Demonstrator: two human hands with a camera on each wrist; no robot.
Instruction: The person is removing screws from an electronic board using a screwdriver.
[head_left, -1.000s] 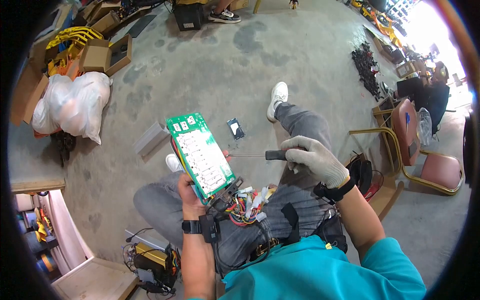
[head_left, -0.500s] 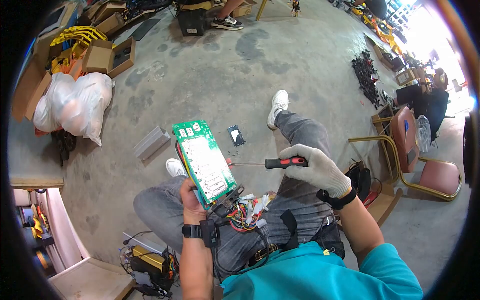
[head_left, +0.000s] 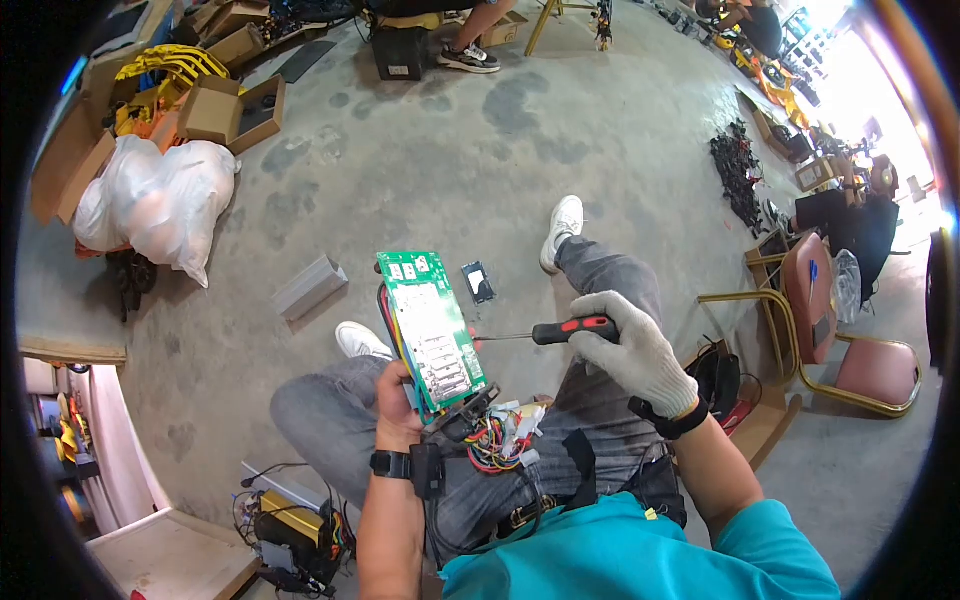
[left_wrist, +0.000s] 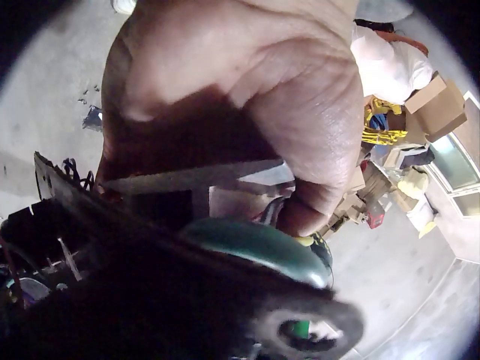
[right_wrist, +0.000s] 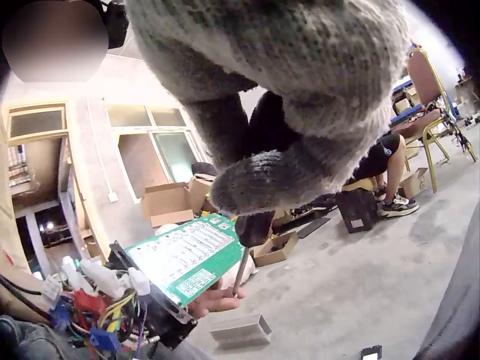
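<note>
Circuit board (head_left: 432,330) first: my left hand (head_left: 397,400) gripped its lower end, fingers and thumb curled round the edge just above the bundle of coloured wires (head_left: 495,430), and held it up over my lap. Over the last second I had turned it steeper, so its green face showed narrower than before and stood closer to my right leg. My gloved right hand (head_left: 635,345) stayed wrapped round the red-and-black handle of the screwdriver (head_left: 560,328). More of that handle showed than before, the shaft lay level, and the tip kept to the board's right edge. I judged the work at that edge was going on, with nothing yet come loose. Beyond, on the concrete floor (head_left: 450,150), lay a small black part (head_left: 478,282) and a grey metal channel (head_left: 310,287).
</note>
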